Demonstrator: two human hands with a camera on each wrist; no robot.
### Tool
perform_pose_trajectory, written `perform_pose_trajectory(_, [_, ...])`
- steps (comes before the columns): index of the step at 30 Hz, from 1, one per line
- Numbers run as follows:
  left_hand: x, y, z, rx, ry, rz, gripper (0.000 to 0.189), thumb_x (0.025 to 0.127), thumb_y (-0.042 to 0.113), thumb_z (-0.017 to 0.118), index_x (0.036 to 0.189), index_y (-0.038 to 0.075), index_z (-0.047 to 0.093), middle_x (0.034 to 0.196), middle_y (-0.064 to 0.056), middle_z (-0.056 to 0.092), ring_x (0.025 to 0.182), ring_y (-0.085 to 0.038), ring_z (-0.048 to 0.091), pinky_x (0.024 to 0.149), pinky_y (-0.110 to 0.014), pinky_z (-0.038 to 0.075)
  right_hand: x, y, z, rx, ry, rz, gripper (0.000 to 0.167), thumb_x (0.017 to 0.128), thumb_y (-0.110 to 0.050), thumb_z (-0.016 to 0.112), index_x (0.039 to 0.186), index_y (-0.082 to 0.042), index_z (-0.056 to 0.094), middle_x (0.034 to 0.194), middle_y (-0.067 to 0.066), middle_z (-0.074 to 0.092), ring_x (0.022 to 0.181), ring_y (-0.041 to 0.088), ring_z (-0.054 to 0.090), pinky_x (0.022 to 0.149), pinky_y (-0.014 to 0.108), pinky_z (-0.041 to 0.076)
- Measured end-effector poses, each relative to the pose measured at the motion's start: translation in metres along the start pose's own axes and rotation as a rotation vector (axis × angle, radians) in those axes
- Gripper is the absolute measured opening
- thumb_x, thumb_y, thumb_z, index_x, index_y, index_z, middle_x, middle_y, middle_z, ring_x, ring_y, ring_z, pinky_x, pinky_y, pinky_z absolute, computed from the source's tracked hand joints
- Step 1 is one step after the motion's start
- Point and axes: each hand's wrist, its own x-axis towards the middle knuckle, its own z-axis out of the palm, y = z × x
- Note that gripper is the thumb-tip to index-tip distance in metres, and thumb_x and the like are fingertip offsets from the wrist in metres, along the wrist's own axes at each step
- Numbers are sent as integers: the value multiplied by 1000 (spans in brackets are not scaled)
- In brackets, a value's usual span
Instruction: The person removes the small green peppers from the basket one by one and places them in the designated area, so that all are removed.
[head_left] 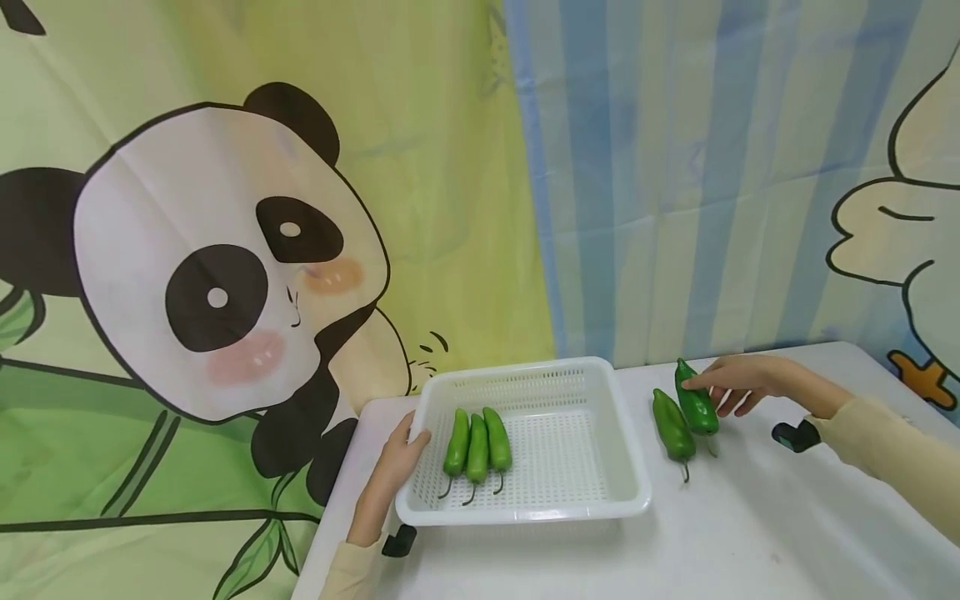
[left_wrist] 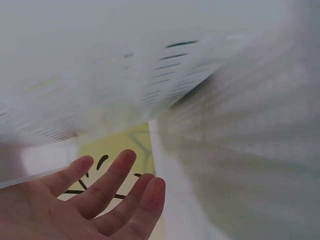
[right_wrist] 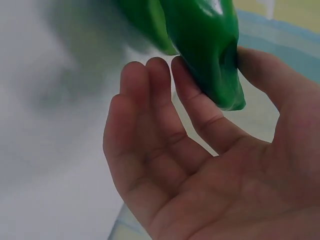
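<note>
A white plastic basket [head_left: 525, 510] with slotted walls sits on the table. At its left side my left hand [head_left: 399, 457] grips the rim, thumb over the edge; in the left wrist view the other fingers [left_wrist: 122, 167] extend along the outside wall. Three slim green chili peppers [head_left: 477, 450] lie side by side in the basket's left half, stems toward me. To the right of the basket, my right hand [head_left: 742, 381] pinches a glossy dark green pepper [head_left: 696, 404] near its tip between thumb and forefinger. Beside that pepper is another green pepper [head_left: 672, 427].
Under everything is a white table [head_left: 750, 533], its back edge close to hanging curtains. A yellow-green curtain with a panda print [head_left: 225, 258] hangs at the left, a blue striped one [head_left: 675, 167] at the right.
</note>
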Motion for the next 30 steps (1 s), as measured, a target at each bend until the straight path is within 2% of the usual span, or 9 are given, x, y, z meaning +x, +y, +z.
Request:
perform_pose_trajectory(2, [-2,-1,1,1,-2,-2,57,104,26,49,157,17,31,141,-28,55,93,-30,74,65,-39,65,4,9,3,-28,16,18,63,99,-51,55,130,3,56,98,10,64,89,23,69,78,39,60])
perform_pose_trajectory(6, [-4,-1,2,5,2,-1,57,104,25,49,157,16,31,141,-28,55,97,-33,73,67,-39,65,11,21,10,-82,40,56,52,98,-50,57,115,-2,64,91,9,65,79,21,67,69,35,59])
perform_pose_trajectory(10, [-4,0,2,14,7,12,57,104,24,49,157,14,31,138,-29,57,96,-34,73,67,-40,65,18,26,18,-117,53,84,45,97,-50,58,102,-6,66,85,8,65,74,20,64,66,33,58])
perform_pose_trajectory(15, [-3,-2,2,6,0,10,56,104,24,49,157,15,31,139,-28,56,96,-32,73,67,-39,65,22,26,24,-154,67,97,46,97,-49,59,101,-4,64,86,9,64,74,21,63,66,34,59])
perform_pose_trajectory(22, [-2,-1,2,0,-5,14,56,104,23,49,157,15,32,139,-28,56,96,-32,73,68,-40,65,25,25,27,-187,75,109,43,97,-49,58,89,-8,66,80,7,66,70,18,63,65,32,59])
perform_pose_trajectory(30, [0,-1,1,12,2,14,57,104,24,49,157,15,31,138,-28,56,94,-30,73,66,-39,65,25,21,26,-184,85,122,45,97,-52,58,88,-8,62,80,7,64,71,17,62,67,32,60])
